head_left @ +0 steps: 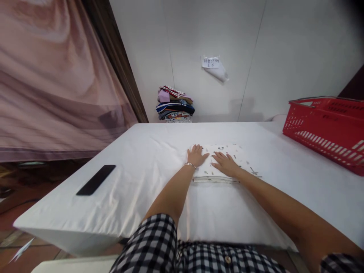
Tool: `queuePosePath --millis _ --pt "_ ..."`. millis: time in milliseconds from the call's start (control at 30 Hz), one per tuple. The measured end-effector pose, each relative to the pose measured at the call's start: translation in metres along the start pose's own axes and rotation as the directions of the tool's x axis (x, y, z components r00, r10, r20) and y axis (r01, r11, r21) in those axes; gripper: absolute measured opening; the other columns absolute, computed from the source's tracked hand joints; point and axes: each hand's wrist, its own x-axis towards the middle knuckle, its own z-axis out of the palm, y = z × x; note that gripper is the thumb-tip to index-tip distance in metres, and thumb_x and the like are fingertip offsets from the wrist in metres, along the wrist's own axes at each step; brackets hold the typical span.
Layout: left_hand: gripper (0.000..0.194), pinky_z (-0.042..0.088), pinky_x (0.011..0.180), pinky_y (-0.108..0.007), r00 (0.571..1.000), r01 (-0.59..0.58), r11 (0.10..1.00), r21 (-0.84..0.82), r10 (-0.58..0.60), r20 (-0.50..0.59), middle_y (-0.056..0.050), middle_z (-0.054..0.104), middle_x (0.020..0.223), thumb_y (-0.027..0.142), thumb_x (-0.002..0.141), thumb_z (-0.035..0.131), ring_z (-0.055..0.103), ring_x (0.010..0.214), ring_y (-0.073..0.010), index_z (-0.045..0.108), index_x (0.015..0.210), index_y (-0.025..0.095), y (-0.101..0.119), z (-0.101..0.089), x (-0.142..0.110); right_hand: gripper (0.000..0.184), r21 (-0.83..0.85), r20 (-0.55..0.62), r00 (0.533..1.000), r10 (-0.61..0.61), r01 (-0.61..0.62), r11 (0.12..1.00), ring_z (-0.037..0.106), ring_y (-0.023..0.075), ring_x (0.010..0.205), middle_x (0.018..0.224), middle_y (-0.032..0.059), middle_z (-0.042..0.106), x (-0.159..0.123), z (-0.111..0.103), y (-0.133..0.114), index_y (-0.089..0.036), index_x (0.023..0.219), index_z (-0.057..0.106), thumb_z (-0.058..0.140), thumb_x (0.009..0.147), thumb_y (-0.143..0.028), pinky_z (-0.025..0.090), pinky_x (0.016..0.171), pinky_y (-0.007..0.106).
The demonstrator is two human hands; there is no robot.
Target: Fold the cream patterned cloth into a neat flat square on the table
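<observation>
A folded white cloth with small dark printed motifs (pixel 216 172) lies on the white-covered table, its layered edge facing me. My left hand (pixel 196 155) rests on the cloth's left part, fingers spread, with a bracelet at the wrist. Flat on the middle of the same cloth is my right hand (pixel 225 164), its fingers stretched out and pointing left. Both palms face down, and neither hand grips anything. Part of the cloth's top is hidden under the hands.
A red plastic basket (pixel 324 125) stands on the right of the table (pixel 153 151). At the left lies a flat black rectangular object (pixel 96 180). Behind the far edge rises a stack of folded clothes (pixel 174 106). A pink curtain (pixel 57 76) hangs at the left.
</observation>
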Motion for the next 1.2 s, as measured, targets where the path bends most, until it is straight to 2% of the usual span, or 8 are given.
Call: queuePosePath --millis 100,200,300,433,567,900,1067,1200 --pt "0.072 0.011 0.111 -0.055 1.0 0.014 0.998 -0.064 -0.013 0.023 -0.003 0.015 0.155 0.068 0.085 0.019 0.007 0.143 -0.0241 0.028 0.143 0.026 0.002 -0.011 -0.005 0.07 -0.006 0.006 1.0 0.005 -0.005 1.0 0.009 0.0237 0.142 0.155 0.007 0.015 -0.001 -0.001 0.002 -0.022 0.146 0.027 0.015 0.09 -0.062 0.007 0.112 0.049" --pt "0.069 0.008 0.113 -0.05 0.995 -0.096 0.995 -0.038 0.095 -0.02 -0.002 0.016 0.155 0.066 0.087 0.018 0.007 0.143 -0.0232 0.029 0.143 0.027 0.004 -0.016 -0.027 0.07 -0.012 0.005 1.0 0.012 -0.012 1.0 0.009 0.0235 0.142 0.155 0.006 0.015 0.0 -0.003 0.004 -0.023 0.147 0.026 0.014 0.09 -0.062 0.006 0.112 0.049" --pt "0.067 0.01 0.113 -0.051 0.979 -0.206 0.978 0.03 0.206 0.004 -0.004 0.022 0.153 0.064 0.088 0.024 0.012 0.142 -0.0249 0.031 0.142 0.025 0.005 -0.01 -0.057 0.071 -0.007 0.007 1.0 0.014 -0.014 1.0 0.008 0.0234 0.142 0.155 0.006 0.014 0.002 -0.001 0.004 -0.022 0.147 0.026 0.014 0.09 -0.063 0.005 0.113 0.048" --pt "0.066 0.015 0.112 -0.052 0.979 -0.201 0.979 0.041 0.2 0.037 -0.004 0.023 0.153 0.063 0.088 0.025 0.013 0.142 -0.0257 0.033 0.141 0.024 0.004 0.001 -0.08 0.07 0.003 0.025 0.999 0.026 -0.026 1.0 0.007 0.023 0.142 0.155 0.006 0.013 0.004 -0.003 0.002 -0.022 0.146 0.028 0.017 0.09 -0.062 0.005 0.113 0.048" --pt "0.067 0.013 0.111 -0.054 0.98 -0.196 0.98 0.028 0.195 0.045 -0.003 0.021 0.154 0.065 0.088 0.023 0.011 0.142 -0.0246 0.031 0.142 0.025 0.004 0.002 -0.08 0.067 0.035 0.071 0.996 0.047 -0.049 0.998 0.01 0.0259 0.142 0.155 0.0057 0.018 -0.002 -0.01 0.005 -0.023 0.144 0.033 0.021 0.09 -0.061 0.01 0.112 0.05" --pt "0.068 0.01 0.112 -0.054 0.984 -0.174 0.985 -0.008 0.175 0.042 -0.002 0.02 0.154 0.066 0.087 0.024 0.01 0.142 -0.025 0.031 0.142 0.027 0.002 0.005 -0.079 0.061 0.059 0.028 0.995 0.095 -0.096 0.994 0.015 0.0263 0.141 0.153 0.0048 0.024 -0.021 -0.007 0.01 -0.026 0.141 0.038 0.023 0.091 -0.056 0.011 0.112 0.052" --pt "0.067 0.009 0.112 -0.054 0.983 -0.177 0.984 -0.037 0.178 0.036 -0.003 0.02 0.154 0.066 0.087 0.025 0.008 0.143 -0.0232 0.032 0.141 0.027 0.0 0.005 -0.078 0.056 -0.016 -0.099 0.982 0.159 -0.161 0.987 0.017 0.0268 0.14 0.15 0.0043 0.031 -0.055 -0.016 0.034 -0.026 0.138 0.043 0.025 0.092 -0.053 0.013 0.111 0.052" --pt "0.067 0.009 0.112 -0.055 0.983 -0.176 0.983 -0.052 0.178 0.049 -0.003 0.02 0.154 0.065 0.087 0.026 0.008 0.143 -0.0243 0.032 0.141 0.026 0.002 0.005 -0.077 0.057 0.004 -0.092 0.965 0.245 -0.246 0.969 0.017 0.0258 0.14 0.153 0.0011 0.025 -0.077 -0.011 0.047 -0.028 0.139 0.041 0.022 0.092 -0.054 0.021 0.11 0.052"
